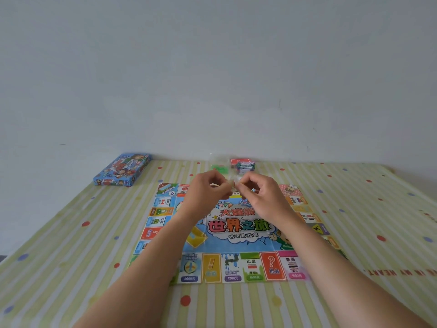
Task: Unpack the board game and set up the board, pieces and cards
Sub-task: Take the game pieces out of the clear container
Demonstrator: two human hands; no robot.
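The colourful paper game board (238, 233) lies unfolded and flat on the striped tablecloth. Above its far half, my left hand (208, 195) and my right hand (260, 195) meet and pinch a small clear plastic bag (233, 183) between their fingertips; its contents are too small to tell. Behind the hands, near the wall, sit a stack of cards (245, 167), a red card packet (240, 160) and some green pieces (220, 168). The blue game box (123, 170) lies closed at the far left.
The table (71, 268) wears a yellow-green striped cloth with coloured dots and butts against a plain white wall. Its left edge runs diagonally at the lower left. Bare cloth surrounds the board on the left, right and front.
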